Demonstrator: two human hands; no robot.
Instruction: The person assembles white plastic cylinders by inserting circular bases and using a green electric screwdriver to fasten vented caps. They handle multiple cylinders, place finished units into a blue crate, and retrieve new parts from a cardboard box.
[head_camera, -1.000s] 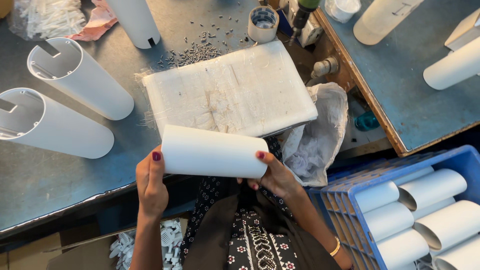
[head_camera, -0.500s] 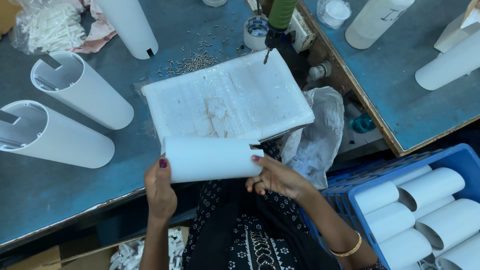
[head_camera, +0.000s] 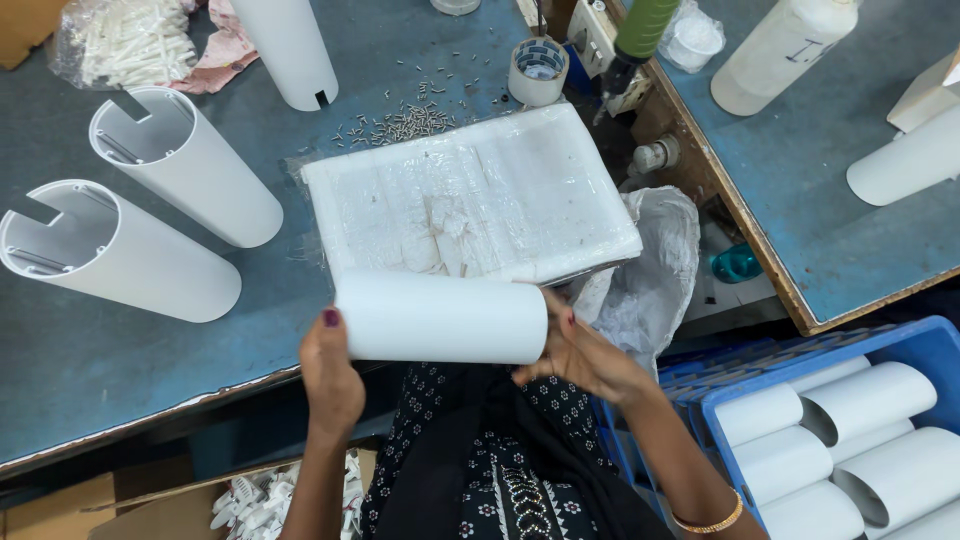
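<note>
Blue-grey worktop (head_camera: 120, 370) carries a plastic-wrapped white pad (head_camera: 470, 195) at twelve o'clock of a smooth white tube (head_camera: 440, 318) held level at its near edge; left hand (head_camera: 332, 375) and right hand (head_camera: 585, 352) grasp its ends; matching tubes fill a blue crate (head_camera: 920, 345) at four o'clock.

white tube (head_camera: 440, 318) held sideways, left hand (head_camera: 332, 375), right hand (head_camera: 580, 352), blue table (head_camera: 60, 370)

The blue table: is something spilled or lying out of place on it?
Yes. Small metal screws lie scattered loose on the blue table, behind the plastic-wrapped white pad, not in any container. The white tube sits level between both hands.
</note>
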